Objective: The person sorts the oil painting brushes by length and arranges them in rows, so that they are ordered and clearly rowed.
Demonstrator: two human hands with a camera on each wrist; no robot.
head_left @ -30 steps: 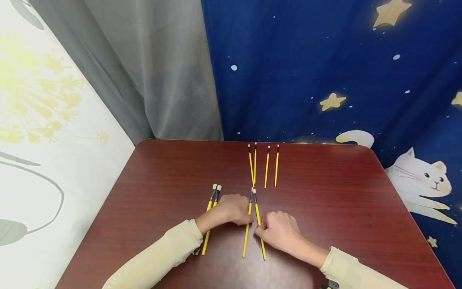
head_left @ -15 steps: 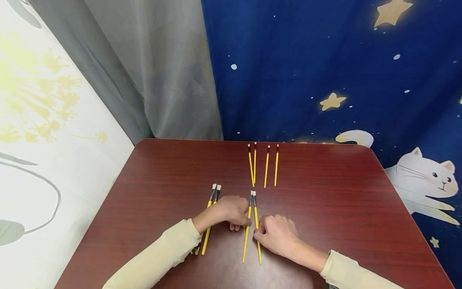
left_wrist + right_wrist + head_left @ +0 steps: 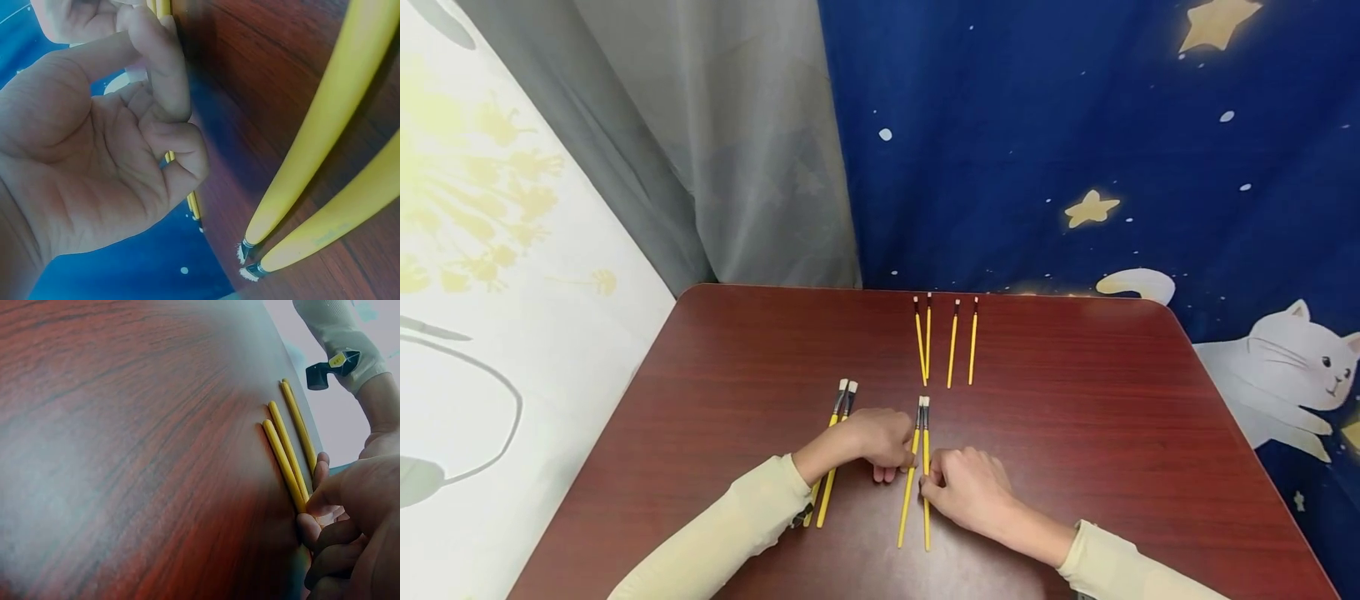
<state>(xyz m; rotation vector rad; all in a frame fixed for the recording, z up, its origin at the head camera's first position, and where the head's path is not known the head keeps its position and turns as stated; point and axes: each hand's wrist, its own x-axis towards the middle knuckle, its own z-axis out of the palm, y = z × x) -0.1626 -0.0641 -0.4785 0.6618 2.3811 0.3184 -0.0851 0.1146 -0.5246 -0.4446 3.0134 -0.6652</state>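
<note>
Your left hand (image 3: 880,440) and right hand (image 3: 964,487), both pinching, are squaring the middle paintbrush pair (image 3: 917,467) (nearly parallel); next, even the ends.

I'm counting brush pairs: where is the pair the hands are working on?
In the head view, the middle pair of brushes lies near the table's front centre, between the left hand and right hand, right of another pair.

Four thin brushes (image 3: 945,342) far centre of surface (image 3: 1112,417); centre pair (image 3: 917,467) near, between hands; left pair (image 3: 831,450) left.
</note>
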